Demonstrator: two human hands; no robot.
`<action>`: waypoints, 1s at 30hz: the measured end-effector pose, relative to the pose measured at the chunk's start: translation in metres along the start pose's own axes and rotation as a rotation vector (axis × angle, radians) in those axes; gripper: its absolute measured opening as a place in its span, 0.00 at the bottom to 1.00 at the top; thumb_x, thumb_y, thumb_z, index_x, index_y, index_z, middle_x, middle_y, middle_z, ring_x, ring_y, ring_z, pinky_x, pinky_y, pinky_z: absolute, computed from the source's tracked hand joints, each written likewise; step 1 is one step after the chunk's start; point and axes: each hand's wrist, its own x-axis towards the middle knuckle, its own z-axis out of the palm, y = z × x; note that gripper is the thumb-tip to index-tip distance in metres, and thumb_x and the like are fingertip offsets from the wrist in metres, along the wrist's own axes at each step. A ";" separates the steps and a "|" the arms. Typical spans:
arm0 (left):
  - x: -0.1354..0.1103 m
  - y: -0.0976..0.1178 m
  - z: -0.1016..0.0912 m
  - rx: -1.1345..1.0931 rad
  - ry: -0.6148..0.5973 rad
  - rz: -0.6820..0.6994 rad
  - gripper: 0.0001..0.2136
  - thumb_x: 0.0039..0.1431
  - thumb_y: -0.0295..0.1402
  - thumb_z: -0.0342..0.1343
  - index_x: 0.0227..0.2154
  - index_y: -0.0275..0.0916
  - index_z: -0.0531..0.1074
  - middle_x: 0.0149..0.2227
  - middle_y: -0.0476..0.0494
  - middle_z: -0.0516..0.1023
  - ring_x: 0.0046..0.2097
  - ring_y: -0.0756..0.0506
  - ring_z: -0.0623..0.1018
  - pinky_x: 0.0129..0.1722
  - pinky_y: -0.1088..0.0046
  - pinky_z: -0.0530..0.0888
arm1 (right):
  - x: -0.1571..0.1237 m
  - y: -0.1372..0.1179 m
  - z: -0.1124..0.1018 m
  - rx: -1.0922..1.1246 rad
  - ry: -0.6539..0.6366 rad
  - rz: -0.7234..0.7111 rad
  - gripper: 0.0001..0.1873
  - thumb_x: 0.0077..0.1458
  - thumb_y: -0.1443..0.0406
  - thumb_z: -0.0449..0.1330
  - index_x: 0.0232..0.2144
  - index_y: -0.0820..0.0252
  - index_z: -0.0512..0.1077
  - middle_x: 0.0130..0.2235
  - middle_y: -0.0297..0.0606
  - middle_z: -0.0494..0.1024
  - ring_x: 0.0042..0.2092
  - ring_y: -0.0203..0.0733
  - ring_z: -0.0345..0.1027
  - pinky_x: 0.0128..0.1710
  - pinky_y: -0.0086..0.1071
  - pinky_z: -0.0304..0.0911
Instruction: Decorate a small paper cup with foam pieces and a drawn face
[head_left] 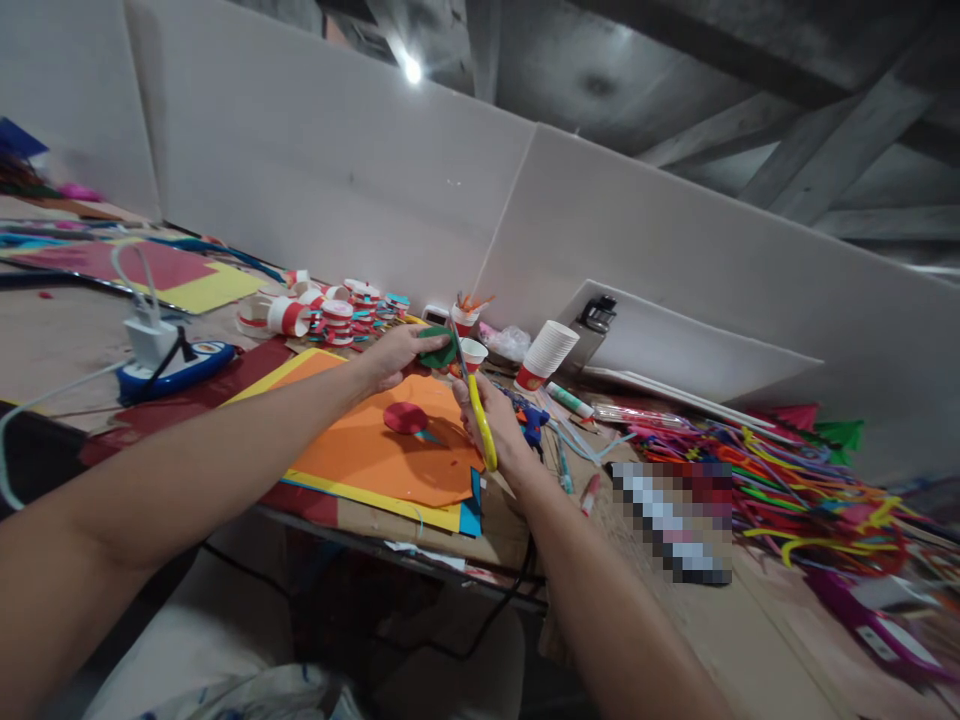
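Between the fingers of my left hand (394,357) is a dark green paper piece (437,347) with a rounded outline. My right hand (496,422) grips a pair of scissors (482,425) by the yellow handles. The blades point up and away, right beside the green piece; whether they touch it I cannot tell. Below both hands lies a sheet of orange paper (352,450), over a yellow sheet (375,500) and a blue one. On the orange sheet rests a red disc (405,417), with a small blue scrap at its edge.
Striped paper cups (337,322) cluster at the back left. A leaning stack of cups (546,355) stands back right, near a blue glue gun (532,420) and a glue stick (570,400). Colourful pipe cleaners (810,490) cover the right. A blue power strip (176,370) sits left.
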 end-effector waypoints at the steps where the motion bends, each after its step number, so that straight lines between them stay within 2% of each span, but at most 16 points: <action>1: 0.000 -0.001 0.000 -0.003 -0.011 0.011 0.14 0.46 0.38 0.67 0.31 0.34 0.74 0.26 0.45 0.77 0.22 0.51 0.75 0.17 0.80 0.63 | 0.000 0.000 0.000 -0.010 -0.006 -0.004 0.24 0.56 0.43 0.51 0.37 0.55 0.68 0.23 0.30 0.65 0.24 0.35 0.58 0.25 0.29 0.58; 5: 0.001 -0.003 0.000 0.011 -0.058 0.021 0.15 0.46 0.39 0.68 0.30 0.33 0.74 0.25 0.44 0.77 0.22 0.52 0.74 0.18 0.80 0.63 | -0.001 -0.005 -0.001 -0.055 -0.001 -0.049 0.22 0.57 0.45 0.50 0.38 0.55 0.67 0.28 0.32 0.69 0.28 0.36 0.61 0.29 0.30 0.61; 9: -0.001 -0.005 0.002 0.013 -0.111 0.022 0.16 0.45 0.40 0.68 0.31 0.33 0.74 0.26 0.44 0.77 0.24 0.52 0.75 0.19 0.81 0.64 | -0.001 -0.009 -0.002 -0.042 0.015 -0.105 0.20 0.59 0.48 0.50 0.40 0.56 0.67 0.37 0.36 0.74 0.37 0.38 0.66 0.40 0.33 0.63; 12: -0.002 -0.008 0.004 -0.005 -0.113 0.034 0.16 0.45 0.40 0.68 0.31 0.33 0.75 0.27 0.45 0.77 0.24 0.52 0.74 0.20 0.80 0.65 | -0.001 -0.009 -0.003 -0.055 0.003 -0.084 0.19 0.59 0.49 0.51 0.41 0.57 0.67 0.37 0.37 0.75 0.40 0.41 0.68 0.45 0.35 0.63; 17: -0.003 -0.015 0.007 -0.091 -0.049 0.040 0.17 0.42 0.39 0.70 0.32 0.33 0.75 0.26 0.46 0.77 0.23 0.53 0.74 0.19 0.80 0.64 | -0.002 -0.011 -0.004 -0.049 0.000 -0.071 0.19 0.59 0.49 0.51 0.40 0.56 0.67 0.38 0.38 0.75 0.43 0.44 0.68 0.47 0.37 0.62; 26: -0.002 -0.019 0.007 -0.128 -0.031 0.029 0.18 0.41 0.38 0.70 0.33 0.35 0.74 0.24 0.48 0.76 0.21 0.53 0.72 0.19 0.81 0.64 | -0.002 -0.010 -0.005 -0.070 -0.001 -0.066 0.17 0.58 0.50 0.52 0.36 0.57 0.67 0.34 0.36 0.74 0.42 0.44 0.67 0.45 0.36 0.63; 30: -0.001 -0.019 0.006 -0.115 -0.054 0.042 0.19 0.42 0.39 0.70 0.35 0.35 0.74 0.25 0.48 0.77 0.22 0.53 0.73 0.19 0.81 0.65 | -0.002 -0.011 -0.006 -0.034 -0.014 -0.078 0.19 0.59 0.49 0.51 0.39 0.57 0.68 0.37 0.38 0.75 0.44 0.44 0.67 0.46 0.37 0.63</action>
